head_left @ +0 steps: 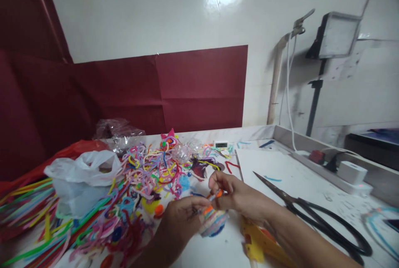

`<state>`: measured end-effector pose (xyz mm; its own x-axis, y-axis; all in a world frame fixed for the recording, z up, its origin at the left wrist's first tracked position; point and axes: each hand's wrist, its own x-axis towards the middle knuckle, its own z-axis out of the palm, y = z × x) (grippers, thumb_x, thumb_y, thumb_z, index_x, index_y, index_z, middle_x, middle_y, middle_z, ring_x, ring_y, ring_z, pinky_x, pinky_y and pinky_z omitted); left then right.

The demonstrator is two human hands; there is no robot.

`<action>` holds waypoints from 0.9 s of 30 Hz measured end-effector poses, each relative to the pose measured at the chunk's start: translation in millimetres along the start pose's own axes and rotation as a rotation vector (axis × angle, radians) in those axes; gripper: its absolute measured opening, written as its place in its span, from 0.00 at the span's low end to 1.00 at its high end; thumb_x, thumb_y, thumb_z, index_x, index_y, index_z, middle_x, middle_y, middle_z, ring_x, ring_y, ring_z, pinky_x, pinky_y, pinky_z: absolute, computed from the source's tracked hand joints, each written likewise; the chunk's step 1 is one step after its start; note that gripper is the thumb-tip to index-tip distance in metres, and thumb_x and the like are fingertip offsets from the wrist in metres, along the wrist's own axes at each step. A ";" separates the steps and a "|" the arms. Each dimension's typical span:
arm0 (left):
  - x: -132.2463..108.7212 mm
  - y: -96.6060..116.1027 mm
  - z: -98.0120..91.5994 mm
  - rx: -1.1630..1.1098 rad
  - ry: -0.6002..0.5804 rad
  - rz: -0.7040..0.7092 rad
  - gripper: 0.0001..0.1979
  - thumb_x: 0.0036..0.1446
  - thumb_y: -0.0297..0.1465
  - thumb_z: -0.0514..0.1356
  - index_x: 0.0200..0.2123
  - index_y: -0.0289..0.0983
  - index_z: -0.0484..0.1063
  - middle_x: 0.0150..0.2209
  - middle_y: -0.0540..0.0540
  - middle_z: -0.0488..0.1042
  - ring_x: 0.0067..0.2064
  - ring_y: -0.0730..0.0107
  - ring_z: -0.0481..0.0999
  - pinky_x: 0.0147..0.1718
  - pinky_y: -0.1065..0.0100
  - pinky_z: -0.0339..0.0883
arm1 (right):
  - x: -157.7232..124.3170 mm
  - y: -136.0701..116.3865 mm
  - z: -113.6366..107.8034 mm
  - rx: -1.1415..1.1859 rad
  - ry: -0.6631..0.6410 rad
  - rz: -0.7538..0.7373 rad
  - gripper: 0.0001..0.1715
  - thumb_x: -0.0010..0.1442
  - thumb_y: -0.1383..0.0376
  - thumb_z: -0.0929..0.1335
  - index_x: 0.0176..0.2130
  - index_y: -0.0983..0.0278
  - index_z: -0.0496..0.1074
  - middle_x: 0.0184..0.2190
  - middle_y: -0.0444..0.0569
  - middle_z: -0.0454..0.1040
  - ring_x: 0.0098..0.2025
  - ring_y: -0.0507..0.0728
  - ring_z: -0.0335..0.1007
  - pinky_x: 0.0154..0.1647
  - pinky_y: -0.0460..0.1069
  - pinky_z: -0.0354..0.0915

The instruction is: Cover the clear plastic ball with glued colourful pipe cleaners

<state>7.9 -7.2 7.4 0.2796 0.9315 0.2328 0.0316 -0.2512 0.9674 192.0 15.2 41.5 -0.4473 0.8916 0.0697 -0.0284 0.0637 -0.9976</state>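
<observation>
My left hand point(183, 218) is closed around the upper left side of a small round craft piece point(213, 223), which looks wound from striped pipe cleaners in orange, white, pink and blue. Above it, my right hand point(229, 191) pinches a short orange and white strand point(215, 195) at the top of the piece. Part of the ball is hidden behind my left fingers. Beneath my right forearm lies a yellow glue gun point(255, 241), partly covered. Large black-handled scissors point(299, 203) rest to the right of my right arm.
A tangle of coloured pipe cleaners point(143, 168) spreads left, beside a white plastic bag point(82, 180) and long straight pipe cleaners point(28, 210). Behind are a small digital clock point(221, 145) and clear wrapping point(120, 133). A power strip point(358, 187) with a white charger point(352, 172) lines the right edge.
</observation>
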 end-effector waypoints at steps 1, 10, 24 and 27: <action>0.3 -1.2 -0.2 -0.011 0.001 -0.004 0.12 0.46 0.20 0.62 0.34 0.36 0.81 0.31 0.46 0.82 0.34 0.65 0.78 0.32 0.71 0.68 | 0.4 -0.2 0.7 0.005 0.002 0.004 0.18 0.36 0.73 0.68 0.31 0.62 0.64 0.28 0.37 0.63 0.26 0.48 0.58 0.27 0.44 0.54; 2.7 -5.6 1.7 -0.165 0.005 -0.005 0.17 0.43 0.21 0.64 0.39 0.38 0.81 0.27 0.50 0.79 0.30 0.70 0.76 0.32 0.73 0.68 | -2.7 -9.1 4.4 -0.042 0.017 -0.035 0.18 0.34 0.75 0.68 0.29 0.61 0.62 0.26 0.36 0.64 0.25 0.48 0.56 0.24 0.44 0.52; 4.4 -1.1 -13.0 -0.220 -0.084 0.019 0.21 0.46 0.33 0.70 0.45 0.37 0.76 0.29 0.49 0.78 0.31 0.72 0.75 0.30 0.74 0.66 | 2.1 -12.7 9.1 0.007 0.059 -0.078 0.22 0.34 0.75 0.68 0.31 0.60 0.60 0.25 0.36 0.64 0.26 0.48 0.58 0.25 0.44 0.54; 3.8 1.2 -13.2 -0.206 -0.063 0.031 0.21 0.46 0.33 0.69 0.45 0.36 0.76 0.27 0.50 0.77 0.30 0.73 0.74 0.29 0.75 0.65 | 0.3 -12.3 12.1 0.018 0.093 -0.086 0.22 0.34 0.75 0.68 0.31 0.61 0.59 0.25 0.35 0.64 0.25 0.48 0.58 0.25 0.44 0.55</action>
<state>-3.7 -0.5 10.8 0.3367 0.9042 0.2627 -0.1734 -0.2147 0.9612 181.4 9.2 53.7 -0.3578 0.9210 0.1540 -0.0799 0.1341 -0.9877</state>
